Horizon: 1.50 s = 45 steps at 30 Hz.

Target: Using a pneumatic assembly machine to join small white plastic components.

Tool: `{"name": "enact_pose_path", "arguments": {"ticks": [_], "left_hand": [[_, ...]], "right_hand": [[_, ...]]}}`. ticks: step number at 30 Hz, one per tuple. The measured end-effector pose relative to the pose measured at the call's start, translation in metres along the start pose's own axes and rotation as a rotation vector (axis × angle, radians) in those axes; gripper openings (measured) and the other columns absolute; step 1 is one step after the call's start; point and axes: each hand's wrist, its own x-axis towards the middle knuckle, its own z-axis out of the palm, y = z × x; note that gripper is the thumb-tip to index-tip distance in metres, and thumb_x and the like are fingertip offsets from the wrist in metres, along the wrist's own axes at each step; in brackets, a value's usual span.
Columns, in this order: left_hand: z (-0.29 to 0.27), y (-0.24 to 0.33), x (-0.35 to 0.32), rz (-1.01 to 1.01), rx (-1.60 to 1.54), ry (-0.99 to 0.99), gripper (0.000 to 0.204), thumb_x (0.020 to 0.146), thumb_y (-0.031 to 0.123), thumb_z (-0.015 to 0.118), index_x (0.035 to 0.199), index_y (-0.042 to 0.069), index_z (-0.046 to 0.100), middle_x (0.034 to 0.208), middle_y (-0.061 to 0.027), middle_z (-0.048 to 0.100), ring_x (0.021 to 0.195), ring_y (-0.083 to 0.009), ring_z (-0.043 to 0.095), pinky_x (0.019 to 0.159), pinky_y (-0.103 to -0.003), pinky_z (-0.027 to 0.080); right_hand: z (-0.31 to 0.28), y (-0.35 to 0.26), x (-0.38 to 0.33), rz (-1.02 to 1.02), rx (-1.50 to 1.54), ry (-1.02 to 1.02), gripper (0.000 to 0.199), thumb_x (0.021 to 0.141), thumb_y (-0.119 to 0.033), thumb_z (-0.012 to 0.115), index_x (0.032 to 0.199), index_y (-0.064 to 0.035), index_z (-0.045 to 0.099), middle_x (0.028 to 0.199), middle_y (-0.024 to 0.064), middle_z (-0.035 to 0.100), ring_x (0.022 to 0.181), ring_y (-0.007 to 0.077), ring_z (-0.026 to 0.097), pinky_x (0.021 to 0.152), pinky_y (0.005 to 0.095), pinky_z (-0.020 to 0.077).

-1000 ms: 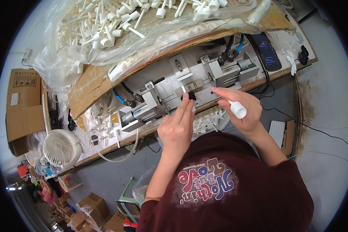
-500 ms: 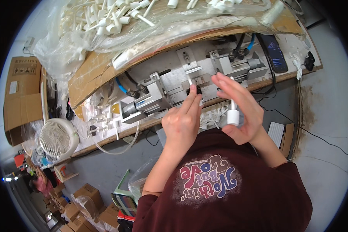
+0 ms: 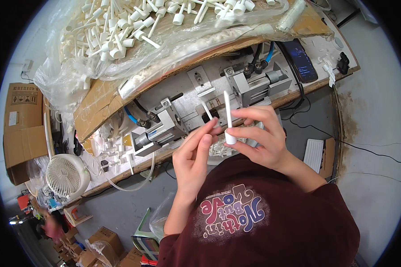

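My right hand (image 3: 265,138) pinches a white plastic capped stick (image 3: 229,111) by its ribbed cap; the stick points up, slightly tilted. Close by on the left, my left hand (image 3: 192,155) has its fingers stretched and thumb apart. Its fingertips are at the lower end of another white stick (image 3: 207,109), which leans over the black part of the metal fixture (image 3: 214,113). That stick's lower end is hidden by the fingers, so I cannot tell whether it touches them. Metal clamping cylinders stand left (image 3: 162,127) and right (image 3: 258,84) of the fixture.
A big heap of white capped sticks (image 3: 120,35) lies in clear plastic on cardboard (image 3: 98,113) behind the fixture. A phone (image 3: 300,62) rests at the bench's right, a white fan (image 3: 67,175) at its left. Hoses and cables run along the bench. White pieces (image 3: 220,149) lie beneath my hands.
My right hand has moved left toward my left hand, turning its capped stick to point up. My left hand has drawn back slightly from the fixture and rolled, so its thumb now shows.
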Motion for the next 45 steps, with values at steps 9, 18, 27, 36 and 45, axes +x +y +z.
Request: {"name": "enact_pose_path", "arguments": {"ticks": [9,18,27,36,45], "left_hand": [[0.000,0.004,-0.006,-0.016,-0.077,-0.033,0.037,0.093,-0.008,0.062,0.130,-0.006,0.060,0.117,-0.0154,0.065,0.101,-0.0164,0.066,0.085,-0.026,0.055],[-0.005,0.003,-0.014,0.252,0.055,0.018,0.039,0.077,-0.011,0.077,0.114,-0.007,0.067,0.113,-0.0154,0.065,0.097,-0.0178,0.068,0.080,-0.028,0.060],[-0.005,0.003,-0.014,0.380,0.420,-0.016,0.034,0.069,-0.008,0.081,0.102,-0.003,0.073,0.127,-0.0195,0.063,0.093,-0.0200,0.070,0.078,-0.030,0.061],[-0.003,0.001,-0.009,0.529,0.574,-0.022,0.032,0.065,-0.005,0.084,0.096,-0.002,0.074,0.126,-0.0188,0.063,0.085,-0.0181,0.071,0.072,-0.028,0.058],[-0.009,-0.008,-0.013,0.520,0.608,-0.017,0.032,0.066,-0.005,0.084,0.096,-0.002,0.074,0.126,-0.0181,0.063,0.086,-0.0176,0.070,0.074,-0.029,0.058]], "right_hand": [[-0.006,0.000,-0.002,0.117,0.113,0.046,0.048,0.072,-0.009,0.084,0.117,-0.0058,0.065,0.123,0.0129,0.061,0.097,0.0243,0.062,0.083,0.0341,0.0506],[-0.036,0.059,-0.033,0.332,0.035,0.383,0.049,0.085,-0.001,0.069,0.131,0.0000,0.051,0.126,0.0134,0.060,0.098,0.0169,0.061,0.084,0.0289,0.0470],[-0.084,0.113,-0.044,0.379,-0.448,0.480,0.021,0.101,-0.016,0.053,0.115,-0.0038,0.063,0.107,0.0065,0.068,0.090,0.0181,0.058,0.081,0.0306,0.0460],[-0.104,0.153,-0.053,0.512,-0.780,0.181,0.029,0.105,-0.026,0.043,0.109,-0.0050,0.062,0.103,0.0079,0.070,0.092,0.0284,0.058,0.084,0.0390,0.0452],[-0.113,0.150,-0.043,0.340,-0.721,0.376,0.028,0.105,-0.022,0.043,0.110,-0.0041,0.064,0.108,0.0078,0.069,0.094,0.0240,0.059,0.086,0.0356,0.0449]]}}
